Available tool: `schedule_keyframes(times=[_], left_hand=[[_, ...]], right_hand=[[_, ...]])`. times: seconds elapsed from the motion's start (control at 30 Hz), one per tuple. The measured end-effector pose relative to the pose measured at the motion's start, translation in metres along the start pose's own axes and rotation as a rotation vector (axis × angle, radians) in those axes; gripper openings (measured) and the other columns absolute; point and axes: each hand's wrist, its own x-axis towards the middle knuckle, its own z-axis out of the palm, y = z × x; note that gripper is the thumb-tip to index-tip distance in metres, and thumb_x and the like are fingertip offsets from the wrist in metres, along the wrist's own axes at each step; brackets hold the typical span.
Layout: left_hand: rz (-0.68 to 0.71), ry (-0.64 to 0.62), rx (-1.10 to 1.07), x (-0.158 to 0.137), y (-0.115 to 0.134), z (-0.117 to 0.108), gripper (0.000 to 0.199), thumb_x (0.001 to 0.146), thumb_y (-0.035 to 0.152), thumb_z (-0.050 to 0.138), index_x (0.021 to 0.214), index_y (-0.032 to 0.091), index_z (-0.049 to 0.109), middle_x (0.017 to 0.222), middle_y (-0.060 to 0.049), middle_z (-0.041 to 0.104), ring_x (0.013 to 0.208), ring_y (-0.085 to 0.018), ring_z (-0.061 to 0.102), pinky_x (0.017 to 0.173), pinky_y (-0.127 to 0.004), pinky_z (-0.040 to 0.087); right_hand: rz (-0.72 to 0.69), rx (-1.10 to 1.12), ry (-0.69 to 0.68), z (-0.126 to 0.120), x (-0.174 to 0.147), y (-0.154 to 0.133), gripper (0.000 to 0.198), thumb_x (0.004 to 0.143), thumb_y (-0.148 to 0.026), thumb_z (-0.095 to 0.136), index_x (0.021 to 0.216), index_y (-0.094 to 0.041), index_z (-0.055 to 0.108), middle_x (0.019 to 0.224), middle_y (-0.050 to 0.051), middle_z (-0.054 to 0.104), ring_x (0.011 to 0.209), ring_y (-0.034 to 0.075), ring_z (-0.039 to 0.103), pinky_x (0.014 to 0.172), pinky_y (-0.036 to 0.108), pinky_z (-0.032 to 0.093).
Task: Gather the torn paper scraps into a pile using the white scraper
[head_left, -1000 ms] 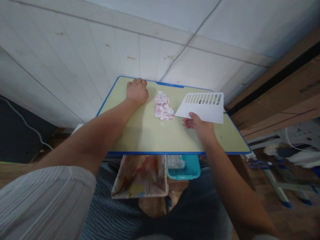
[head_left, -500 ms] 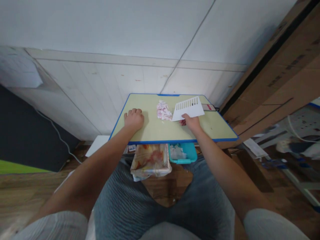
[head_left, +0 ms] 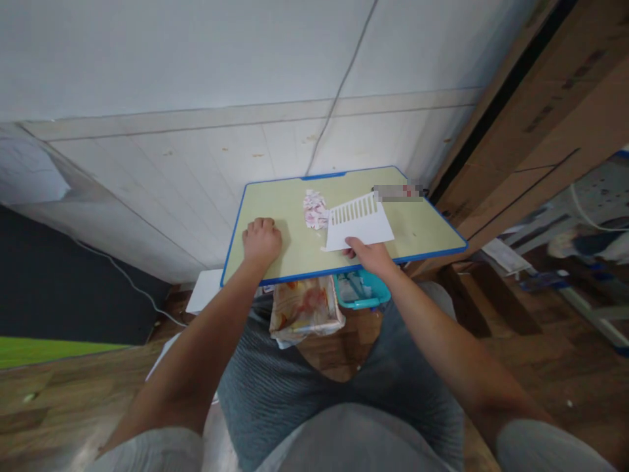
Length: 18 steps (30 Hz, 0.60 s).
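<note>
In my right hand (head_left: 371, 257) is a white sheet of paper (head_left: 356, 226) with a row of narrow slots cut along its far side. The thumb lies on top of the sheet near its close edge, the fingers under it. Left of the sheet, almost touching it, lies a small heap of white and pink paper scraps (head_left: 315, 211) on the pale yellow tabletop (head_left: 299, 252). My left hand (head_left: 263, 241) rests palm down on the left part of the table, fingers curled in. No object shows in it.
Below the table's front edge stand a bin lined with a bag (head_left: 307, 308) and a turquoise basket (head_left: 363, 298) with pale scraps inside. A blurred-out flat item (head_left: 399, 191) lies at the back right. Tall cardboard (head_left: 531, 144) stands to the right, a wall (head_left: 206, 157) behind.
My right hand has drawn the slotted sheet slightly nearer and to the left, and it lies lower over the table. My left hand stays in place on the table. The camera view has tilted.
</note>
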Motion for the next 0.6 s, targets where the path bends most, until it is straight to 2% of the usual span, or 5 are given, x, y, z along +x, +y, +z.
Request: schedule_keyframes(times=[0.13,0.3,0.43,0.53,0.6], left_hand=[[0.011,-0.014,0.018,-0.001,0.0,0.0,0.048,0.115,0.024,0.042,0.147,0.011,0.075,0.15,-0.027,0.072,0.142,-0.046,0.065,0.116,-0.058,0.058],[0.019,-0.054,0.042,0.011,-0.002,-0.003,0.047,0.111,0.027,0.049,0.149,0.013,0.074,0.15,-0.027,0.071,0.144,-0.046,0.065,0.12,-0.06,0.055],[0.026,-0.06,0.0,0.053,-0.004,0.004,0.048,0.11,0.027,0.05,0.151,0.014,0.071,0.152,-0.024,0.071,0.146,-0.045,0.064,0.126,-0.061,0.053],[-0.005,-0.019,-0.07,0.097,-0.002,0.017,0.043,0.106,0.021,0.055,0.146,0.021,0.069,0.152,-0.018,0.071,0.148,-0.041,0.063,0.127,-0.059,0.054],[-0.011,0.009,-0.127,0.124,0.002,0.027,0.041,0.104,0.018,0.06,0.144,0.021,0.068,0.152,-0.015,0.071,0.148,-0.039,0.062,0.128,-0.059,0.054]], right_hand=[[-0.02,0.008,-0.042,0.002,-0.016,-0.006,0.032,0.096,-0.045,0.071,0.069,-0.026,0.072,0.072,0.006,0.08,0.071,0.025,0.075,0.085,0.039,0.067],[0.004,-0.005,-0.07,-0.003,-0.027,-0.009,0.037,0.094,-0.055,0.07,0.071,-0.026,0.074,0.073,0.008,0.081,0.073,0.027,0.077,0.09,0.043,0.068],[0.052,-0.021,-0.073,-0.009,-0.033,-0.016,0.038,0.097,-0.052,0.072,0.068,-0.027,0.075,0.073,0.007,0.082,0.077,0.027,0.08,0.099,0.044,0.067],[0.05,-0.044,-0.069,-0.022,-0.038,-0.026,0.033,0.098,-0.047,0.073,0.072,-0.028,0.078,0.069,0.003,0.081,0.068,0.025,0.077,0.096,0.043,0.069],[0.04,-0.108,-0.077,-0.037,-0.041,-0.031,0.03,0.098,-0.042,0.076,0.072,-0.029,0.08,0.069,0.002,0.082,0.067,0.024,0.077,0.094,0.041,0.069]])
